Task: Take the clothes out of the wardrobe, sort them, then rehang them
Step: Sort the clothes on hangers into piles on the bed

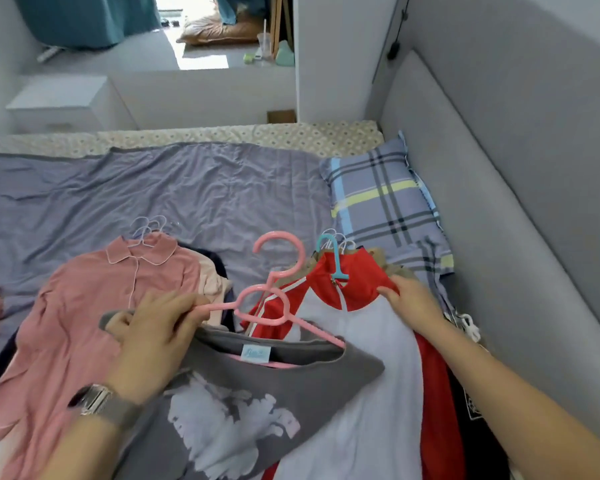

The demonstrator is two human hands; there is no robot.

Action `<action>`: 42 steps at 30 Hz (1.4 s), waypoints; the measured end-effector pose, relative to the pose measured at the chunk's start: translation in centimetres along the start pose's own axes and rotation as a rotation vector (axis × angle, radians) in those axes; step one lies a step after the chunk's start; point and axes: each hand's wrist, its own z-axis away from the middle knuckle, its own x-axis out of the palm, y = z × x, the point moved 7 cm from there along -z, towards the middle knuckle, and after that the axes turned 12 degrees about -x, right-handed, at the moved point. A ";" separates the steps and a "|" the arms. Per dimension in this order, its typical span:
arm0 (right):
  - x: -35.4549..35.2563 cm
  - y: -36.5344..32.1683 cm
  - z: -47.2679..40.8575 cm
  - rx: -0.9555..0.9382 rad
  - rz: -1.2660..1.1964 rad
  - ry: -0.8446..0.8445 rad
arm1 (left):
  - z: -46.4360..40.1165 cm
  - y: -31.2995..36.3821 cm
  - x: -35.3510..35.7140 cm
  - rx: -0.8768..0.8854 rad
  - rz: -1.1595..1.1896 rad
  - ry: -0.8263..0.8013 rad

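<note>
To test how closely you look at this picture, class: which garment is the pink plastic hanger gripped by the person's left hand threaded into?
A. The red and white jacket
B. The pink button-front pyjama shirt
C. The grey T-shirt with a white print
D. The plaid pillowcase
C: the pink plastic hanger, pinched by the left hand, has its arm running into the neckline of the grey T-shirt with a white print.

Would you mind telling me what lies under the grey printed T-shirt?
The grey T-shirt on its pink hanger overlaps a red-and-white garment and the pink pyjama shirt. Anything beneath those is covered.
</note>
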 end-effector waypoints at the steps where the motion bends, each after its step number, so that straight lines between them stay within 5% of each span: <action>1: -1.6 -0.2 -1.0 -0.034 0.020 0.032 | 0.4 0.6 -0.5 0.011 -0.011 0.014; 7: -8.2 0.3 -8.0 -0.106 0.222 0.089 | 1.4 1.0 0.3 -0.056 0.048 -0.044; 12: -1.3 3.8 -7.7 0.020 0.616 -0.199 | 0.4 -0.4 1.6 -0.088 0.132 -0.041; 19: 3.0 4.4 -4.3 0.048 0.682 -0.244 | 0.1 -0.8 1.7 -0.133 0.109 -0.017; 21: 1.7 1.3 -4.5 -0.090 0.495 -0.133 | -0.1 -0.2 1.2 -0.129 0.113 -0.008; 22: 0.8 -1.1 -4.0 -0.147 0.212 -0.098 | -0.1 0.3 0.8 -0.119 0.120 -0.002; 25: -1.5 -9.3 1.7 -0.160 -0.760 -0.412 | -0.3 2.0 -0.6 -0.070 0.125 0.012; 28: -3.0 -14.2 7.0 -0.276 -0.660 -0.627 | -0.6 2.0 -1.7 -0.064 0.155 0.047; 35: -8.5 -18.2 14.3 -0.379 -0.200 0.050 | 3.5 1.8 -4.7 -0.035 0.202 0.069; 42: -15.3 -23.4 25.0 -0.348 -0.037 0.203 | 11.7 4.2 -11.5 0.077 0.213 0.168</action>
